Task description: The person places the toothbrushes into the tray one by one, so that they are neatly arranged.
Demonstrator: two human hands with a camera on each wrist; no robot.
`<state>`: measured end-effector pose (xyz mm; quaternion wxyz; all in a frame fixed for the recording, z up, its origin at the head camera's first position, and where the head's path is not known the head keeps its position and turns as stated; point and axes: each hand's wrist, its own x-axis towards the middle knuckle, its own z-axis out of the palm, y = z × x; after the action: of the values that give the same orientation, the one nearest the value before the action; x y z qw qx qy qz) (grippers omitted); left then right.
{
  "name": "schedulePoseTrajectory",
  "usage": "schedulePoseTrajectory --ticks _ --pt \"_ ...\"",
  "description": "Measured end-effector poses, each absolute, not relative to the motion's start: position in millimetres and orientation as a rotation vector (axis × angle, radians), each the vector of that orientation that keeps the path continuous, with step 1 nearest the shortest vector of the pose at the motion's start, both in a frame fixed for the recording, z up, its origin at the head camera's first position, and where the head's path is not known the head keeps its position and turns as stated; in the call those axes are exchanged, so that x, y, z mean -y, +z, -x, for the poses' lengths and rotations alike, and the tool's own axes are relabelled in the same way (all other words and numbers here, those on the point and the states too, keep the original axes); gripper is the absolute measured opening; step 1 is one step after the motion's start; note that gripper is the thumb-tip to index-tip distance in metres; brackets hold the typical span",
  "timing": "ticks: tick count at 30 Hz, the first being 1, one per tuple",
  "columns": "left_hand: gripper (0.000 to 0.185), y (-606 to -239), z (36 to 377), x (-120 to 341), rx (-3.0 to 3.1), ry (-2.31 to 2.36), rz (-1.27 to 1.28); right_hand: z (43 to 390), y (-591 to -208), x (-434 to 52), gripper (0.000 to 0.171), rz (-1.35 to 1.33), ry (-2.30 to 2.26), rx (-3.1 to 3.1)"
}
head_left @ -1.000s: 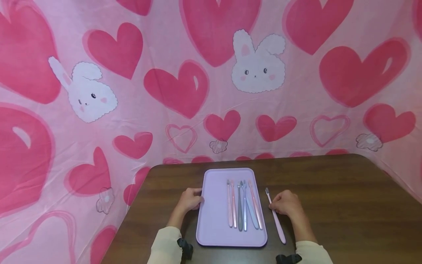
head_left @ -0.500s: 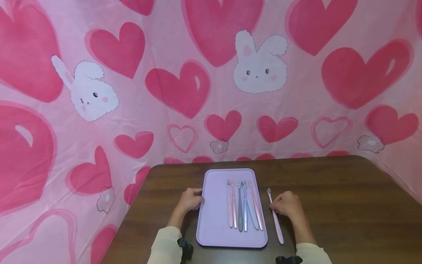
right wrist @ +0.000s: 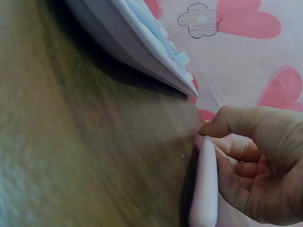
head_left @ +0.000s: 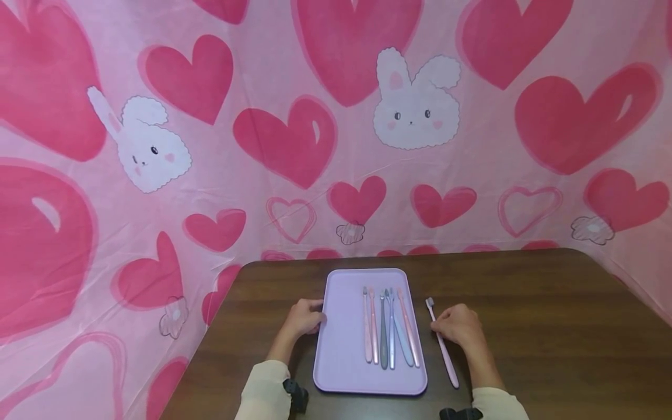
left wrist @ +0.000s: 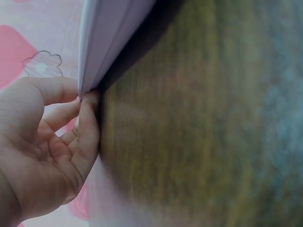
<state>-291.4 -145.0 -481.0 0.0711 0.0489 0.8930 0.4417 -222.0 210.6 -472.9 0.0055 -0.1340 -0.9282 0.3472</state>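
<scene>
A lilac tray (head_left: 340,344) lies on the table, and my left hand (head_left: 302,318) holds its left edge. The left wrist view shows thumb and fingers pinching the tray's rim (left wrist: 102,45). On the tray's right half are several toothbrushes in pink, blue and a dark grey one (head_left: 384,341), heads pointing away from me. Right of the tray, my right hand (head_left: 459,324) pinches a pink toothbrush (head_left: 446,359) near its neck. In the right wrist view the thick end of this toothbrush's handle (right wrist: 205,189) points toward the camera, close over the wood; whether it touches cannot be told.
The brown wooden table (head_left: 567,332) extends to the right of the right hand. Behind it hangs a pink cloth (head_left: 252,64) printed with hearts and rabbits. Dark wrist devices (head_left: 296,396) sit at both cuffs.
The pink toothbrush in my right hand has turned slightly, its handle end swinging left and then back right. My left hand stays at the tray's edge. The head view has shifted a little.
</scene>
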Motion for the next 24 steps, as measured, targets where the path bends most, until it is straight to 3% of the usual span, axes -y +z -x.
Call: schedulePoseTrajectory --ticks 24 --pt "0.051 -482.2 290.9 145.3 -2.69 1.317 -0.154 225.4 -465.9 -204.1 0.019 0.375 1.193 2.79"
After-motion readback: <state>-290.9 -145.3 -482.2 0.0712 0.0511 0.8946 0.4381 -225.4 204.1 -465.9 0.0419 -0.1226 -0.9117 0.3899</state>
